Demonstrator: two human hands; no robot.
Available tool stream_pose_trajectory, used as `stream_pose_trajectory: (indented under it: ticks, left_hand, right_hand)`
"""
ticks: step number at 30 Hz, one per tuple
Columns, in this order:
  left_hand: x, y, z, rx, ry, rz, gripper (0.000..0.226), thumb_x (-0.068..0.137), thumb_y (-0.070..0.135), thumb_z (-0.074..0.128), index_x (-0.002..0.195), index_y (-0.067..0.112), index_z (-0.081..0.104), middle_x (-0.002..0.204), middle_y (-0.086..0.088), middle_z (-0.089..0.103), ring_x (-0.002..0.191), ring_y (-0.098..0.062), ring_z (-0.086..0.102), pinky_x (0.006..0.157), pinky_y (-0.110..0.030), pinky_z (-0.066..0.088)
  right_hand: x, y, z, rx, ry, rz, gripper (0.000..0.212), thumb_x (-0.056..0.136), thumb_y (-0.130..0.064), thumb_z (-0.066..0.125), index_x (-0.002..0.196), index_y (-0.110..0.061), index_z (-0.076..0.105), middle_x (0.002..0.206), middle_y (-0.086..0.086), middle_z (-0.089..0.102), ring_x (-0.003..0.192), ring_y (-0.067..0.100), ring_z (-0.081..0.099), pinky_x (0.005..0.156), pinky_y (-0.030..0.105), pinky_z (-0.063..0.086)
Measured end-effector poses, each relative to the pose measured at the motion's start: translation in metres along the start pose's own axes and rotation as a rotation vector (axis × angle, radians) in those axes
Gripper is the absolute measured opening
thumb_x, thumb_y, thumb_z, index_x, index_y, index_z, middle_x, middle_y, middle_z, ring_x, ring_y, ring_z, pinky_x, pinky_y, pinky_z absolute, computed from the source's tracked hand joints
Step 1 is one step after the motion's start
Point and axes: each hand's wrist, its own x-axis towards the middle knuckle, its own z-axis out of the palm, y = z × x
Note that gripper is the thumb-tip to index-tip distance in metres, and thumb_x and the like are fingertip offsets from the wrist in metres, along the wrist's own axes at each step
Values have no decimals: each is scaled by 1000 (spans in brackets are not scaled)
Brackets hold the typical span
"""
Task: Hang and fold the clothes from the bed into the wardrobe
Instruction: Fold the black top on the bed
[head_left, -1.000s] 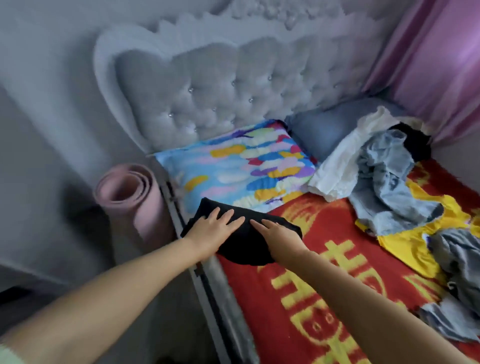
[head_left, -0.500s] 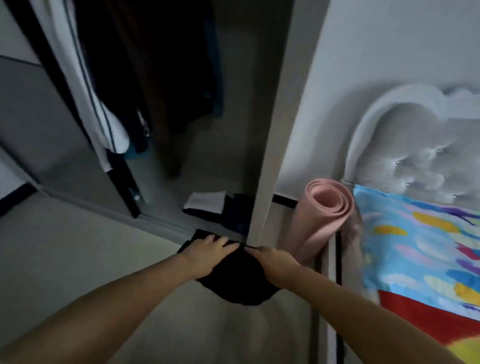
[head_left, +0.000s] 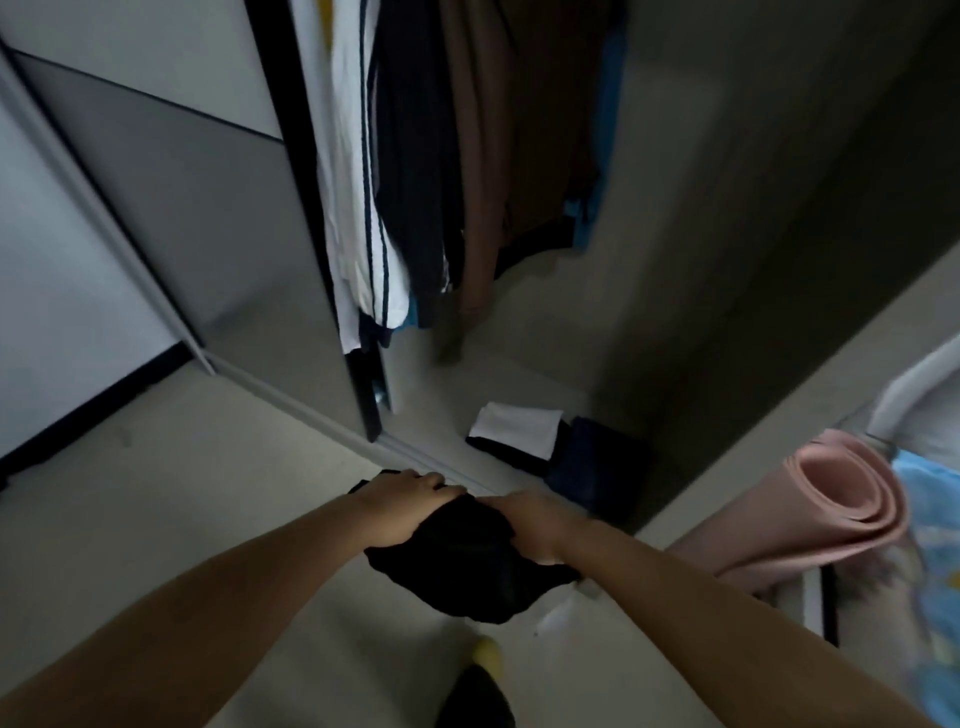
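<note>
Low in the centre of the frame, the left hand (head_left: 402, 506) and right hand (head_left: 535, 522) each hold a side of a folded black garment (head_left: 467, 566) above the floor (head_left: 156, 499). Beyond them the open wardrobe (head_left: 701, 260) shows hanging clothes (head_left: 415, 182) and a folded pile (head_left: 545, 447). A rolled pink mat (head_left: 831, 499) stands at right.

1. The folded black garment (head_left: 470, 564) is off the bed; both hands carry it above the floor (head_left: 182, 509);
2. The open wardrobe (head_left: 519, 364) now faces the view; the bed sits at the right edge.
</note>
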Motion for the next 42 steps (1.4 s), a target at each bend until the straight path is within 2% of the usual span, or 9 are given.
stream_pose_trajectory:
  ticks: [7,12,18,21,28,33,36,39,42]
  left_hand:
    - [116,-55,-9,-2,-61,34,58,92,16,48,145,28,27,134,-8,44,116,-33,50,95,-47,44]
    - [204,-103,-29,-20,-79,35,61,89,13,51,144,26,29,134,-8,43,119,-35,47,95,-47,44]
    - [296,-141,-26,-49,-100,89,65,90,7,45,147,30,23,135,-10,44,112,-35,53,84,-42,47]
    - [358,-159,-22,-72,-105,134,62,93,9,41,147,32,22,141,-11,41,116,-37,51,93,-45,46]
    - [514,-188,-2,36,134,134,65,92,12,43,151,28,18,150,-7,31,131,-34,39,106,-43,35]
    - [578,-206,57,190,371,67,72,89,12,43,152,29,13,151,-6,29,133,-30,35,105,-40,36]
    - [599,-216,133,177,419,81,63,92,9,32,151,29,23,150,-10,36,134,-35,38,104,-46,38]
    - [615,-219,226,263,374,146,53,76,20,59,128,32,60,123,-7,65,104,-33,66,73,-52,57]
    - [630,-219,301,220,255,83,89,42,15,91,125,31,62,129,-8,62,109,-39,62,69,-59,55]
  right_hand:
    - [73,71,-39,146,53,28,43,102,-20,42,145,-16,40,139,9,52,125,24,49,105,25,35]
    - [131,124,-83,225,83,93,51,99,-17,44,149,-24,33,145,6,46,130,24,46,108,32,36]
    - [195,192,-109,214,88,188,55,93,-9,46,145,-25,42,139,10,53,126,27,50,104,32,40]
    - [227,237,-120,271,103,244,49,95,-8,44,142,-22,46,139,11,53,123,27,52,103,32,41]
    - [312,343,-132,354,436,440,46,99,-4,42,145,-13,39,143,16,46,131,32,44,111,38,32]
    - [377,388,-80,93,567,581,71,97,-10,48,153,-33,13,159,5,17,145,35,15,113,60,21]
    - [424,410,-11,-12,542,645,74,96,-5,42,153,-35,6,161,4,9,147,36,7,113,61,14]
    - [473,429,72,-5,396,654,76,97,-9,42,153,-36,-1,162,1,-5,146,38,-8,112,65,2]
    - [505,443,139,-33,338,631,94,93,-14,52,147,-40,-20,153,-1,-34,130,38,-43,104,72,-9]
